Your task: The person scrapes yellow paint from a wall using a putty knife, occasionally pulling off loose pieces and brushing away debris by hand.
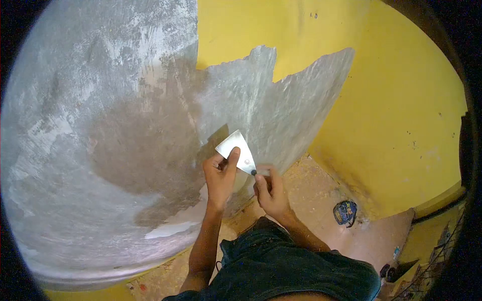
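Note:
A putty knife (pixel 242 154) with a shiny, flared metal blade is held between my hands in front of the wall. My left hand (pixel 221 173) grips the blade, its thumb lying flat across the metal. At the narrow end, the fingers of my right hand (pixel 271 193) close round the dark handle, which is mostly hidden; some of those fingers are blurred. Behind the blade stands the grey scraped wall (pixel 150 130), with a large brown damp-looking patch. Yellow paint (pixel 241 30) with a ragged lower edge remains above.
A yellow wall (pixel 401 115) meets the grey one at a corner on the right. On the dusty floor (pixel 311 188) lies a dark blue bundle (pixel 345 213), perhaps a bag. Dark clutter (pixel 396 271) sits at the lower right.

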Available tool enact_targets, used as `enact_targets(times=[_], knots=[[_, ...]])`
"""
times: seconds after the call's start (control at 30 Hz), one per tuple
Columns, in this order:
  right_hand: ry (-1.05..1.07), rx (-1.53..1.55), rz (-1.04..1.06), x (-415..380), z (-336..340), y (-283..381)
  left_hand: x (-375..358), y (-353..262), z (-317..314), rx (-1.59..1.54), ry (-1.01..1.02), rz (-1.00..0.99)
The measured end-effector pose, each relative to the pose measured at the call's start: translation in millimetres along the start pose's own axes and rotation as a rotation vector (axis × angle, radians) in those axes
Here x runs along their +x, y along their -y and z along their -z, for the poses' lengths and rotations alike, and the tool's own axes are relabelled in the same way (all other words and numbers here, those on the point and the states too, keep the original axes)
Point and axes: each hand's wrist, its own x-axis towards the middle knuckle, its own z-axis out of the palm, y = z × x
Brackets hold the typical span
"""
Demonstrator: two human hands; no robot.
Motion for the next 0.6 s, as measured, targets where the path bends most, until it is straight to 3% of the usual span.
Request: enact_targets(times=[0.07, 0.1, 0.13, 0.23, 0.3, 0.4, 0.5, 0.6], knots=[[-0.244, -0.289, 0.282, 5, 0, 22, 5, -15, 2, 0.125, 0.009, -0.016], [-0.242, -0.289, 0.281, 9, 3, 28, 8, -19, 1, 0.246, 0.020, -0.027], [-0.198, -0.382, 0.305, 13, 7, 33, 14, -18, -6, 0.166, 0.003, -0.136], [-0.130, -0.500, 0.257, 26, 18, 43, 25, -39, -17, 0.221, 0.070, -0.194], [-0.151, -0.568, 0.651, 36, 24, 41, 35, -41, -23, 0.219, 0.089, -0.233], [-0.129, -0.575, 0.562, 36, 29, 47, 36, -49, -36, 0.181, 0.121, -0.186], [-0.253, -0.614, 0.618, 44, 33, 55, 37, -46, -47, 0.203, 0.068, -0.320], [-0.258, -0.613, 0.555, 48, 38, 56, 51, -51, -39, 0.460, 0.190, -0.240]])
